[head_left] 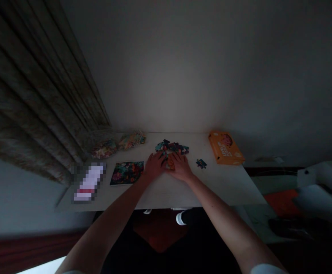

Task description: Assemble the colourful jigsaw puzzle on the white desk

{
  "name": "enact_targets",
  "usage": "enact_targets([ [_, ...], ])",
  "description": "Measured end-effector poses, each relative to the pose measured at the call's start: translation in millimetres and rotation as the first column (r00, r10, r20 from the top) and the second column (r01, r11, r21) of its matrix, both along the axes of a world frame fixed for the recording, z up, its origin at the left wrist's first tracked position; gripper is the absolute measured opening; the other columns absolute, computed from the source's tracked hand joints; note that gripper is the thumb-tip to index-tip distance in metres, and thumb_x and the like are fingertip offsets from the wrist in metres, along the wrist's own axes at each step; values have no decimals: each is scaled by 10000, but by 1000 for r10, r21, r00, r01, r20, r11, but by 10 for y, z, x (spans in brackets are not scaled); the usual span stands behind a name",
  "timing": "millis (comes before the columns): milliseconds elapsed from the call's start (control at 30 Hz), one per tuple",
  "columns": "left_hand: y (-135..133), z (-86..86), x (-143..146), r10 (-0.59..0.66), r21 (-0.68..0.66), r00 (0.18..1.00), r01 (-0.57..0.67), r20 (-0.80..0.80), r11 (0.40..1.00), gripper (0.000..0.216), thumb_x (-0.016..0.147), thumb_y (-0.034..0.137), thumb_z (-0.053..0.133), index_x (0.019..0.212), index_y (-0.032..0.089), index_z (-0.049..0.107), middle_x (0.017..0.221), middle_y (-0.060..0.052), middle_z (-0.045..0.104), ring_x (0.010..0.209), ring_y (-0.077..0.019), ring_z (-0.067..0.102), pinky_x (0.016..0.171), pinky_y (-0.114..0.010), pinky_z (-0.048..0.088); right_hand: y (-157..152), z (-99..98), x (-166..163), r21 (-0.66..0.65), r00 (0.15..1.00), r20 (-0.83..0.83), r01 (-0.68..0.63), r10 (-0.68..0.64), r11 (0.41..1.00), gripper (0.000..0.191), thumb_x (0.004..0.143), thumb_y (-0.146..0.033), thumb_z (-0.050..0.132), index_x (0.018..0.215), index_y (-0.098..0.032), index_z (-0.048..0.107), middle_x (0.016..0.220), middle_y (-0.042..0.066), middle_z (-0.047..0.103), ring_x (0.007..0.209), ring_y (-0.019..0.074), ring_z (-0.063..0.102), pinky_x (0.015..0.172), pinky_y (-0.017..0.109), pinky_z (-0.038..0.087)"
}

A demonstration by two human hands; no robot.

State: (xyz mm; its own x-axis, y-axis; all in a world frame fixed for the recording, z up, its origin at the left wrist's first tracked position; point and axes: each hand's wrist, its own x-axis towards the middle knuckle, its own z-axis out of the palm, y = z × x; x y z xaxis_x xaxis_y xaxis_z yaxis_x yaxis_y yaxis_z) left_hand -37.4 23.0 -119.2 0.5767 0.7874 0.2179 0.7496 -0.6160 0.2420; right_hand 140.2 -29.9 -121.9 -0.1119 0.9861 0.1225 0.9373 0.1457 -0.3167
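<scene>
My left hand and my right hand rest side by side over part of a jigsaw puzzle on the white table. Both have their fingers stretched forward and apart, touching the pieces. An orange patch of joined jigsaw pieces shows between them; the rest there is covered by my fingers. Beyond my fingertips lies a heap of dark, colourful jigsaw pieces. A few pieces, seemingly joined, form a small dark cluster to the right of my right hand. Left of my left hand is a flowered picture sheet.
At the back left lie a clear bag of puzzle pieces and a second pile of pieces. A blurred-out phone-like object is at the table's left. An orange box sits back right. Curtains hang along the left.
</scene>
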Motion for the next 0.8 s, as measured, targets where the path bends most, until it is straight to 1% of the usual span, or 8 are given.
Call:
enact_targets([
  [200,-84,-5,-109,63,-1,996,-63,-64,998,438,1070,308,429,1487,261,555,1597,-108,508,1482,-255,466,1273,-562,263,-43,97,-12,-11,1000,20,-4,4,1000,626,975,-547,597,1458,-153,553,1524,198,541,1400,373,485,1163,558,331],
  [333,-47,-3,-97,97,-3,994,-97,-57,995,437,1060,280,445,1482,245,555,1582,-129,521,1483,-273,463,1262,-569,287,-243,107,18,-18,1000,13,-28,28,999,540,992,-440,590,1442,-142,562,1525,195,545,1409,359,485,1198,580,288],
  [433,-71,-6,-74,105,30,994,-105,-19,994,440,1049,235,446,1476,213,553,1582,-160,511,1491,-298,450,1254,-597,289,-420,91,68,13,998,-13,-66,66,998,520,986,-423,603,1423,-144,579,1497,194,570,1400,338,503,1216,572,281],
  [500,-132,2,-59,45,54,998,-47,32,997,428,1045,212,441,1453,188,566,1563,-171,526,1473,-295,473,1252,-568,314,-520,83,117,26,994,-34,-102,102,994,518,973,-428,629,1406,-146,594,1483,194,582,1389,327,519,1223,565,287],
  [567,-227,20,-36,-96,49,992,92,80,995,417,1038,214,461,1438,173,572,1536,-169,550,1448,-277,502,1229,-495,379,-596,79,174,9,987,-53,-149,149,989,550,953,-437,661,1420,-156,588,1500,192,570,1419,324,502,1234,576,279],
  [667,-397,53,22,-279,-25,954,284,109,959,474,1011,254,543,1478,178,527,1523,-157,560,1417,-257,533,1177,-415,453,-672,79,262,-34,982,-56,-181,179,983,698,906,-485,721,1502,-181,521,1577,203,499,1515,354,394,1253,646,206],
  [733,-492,69,69,-289,-87,951,299,105,950,559,991,331,606,1517,186,482,1550,-163,534,1418,-267,535,1171,-414,458,-711,84,309,-57,988,-41,-149,147,987,836,852,-535,773,1549,-188,470,1640,217,410,1563,384,302,1253,679,170],
  [800,-553,78,112,-272,-138,959,280,77,950,675,954,448,673,1537,182,459,1570,-181,511,1429,-293,525,1172,-427,454,-750,99,340,-88,994,-24,-111,110,990,956,789,-574,822,1575,-188,438,1687,223,316,1586,405,233,1250,668,199],
])
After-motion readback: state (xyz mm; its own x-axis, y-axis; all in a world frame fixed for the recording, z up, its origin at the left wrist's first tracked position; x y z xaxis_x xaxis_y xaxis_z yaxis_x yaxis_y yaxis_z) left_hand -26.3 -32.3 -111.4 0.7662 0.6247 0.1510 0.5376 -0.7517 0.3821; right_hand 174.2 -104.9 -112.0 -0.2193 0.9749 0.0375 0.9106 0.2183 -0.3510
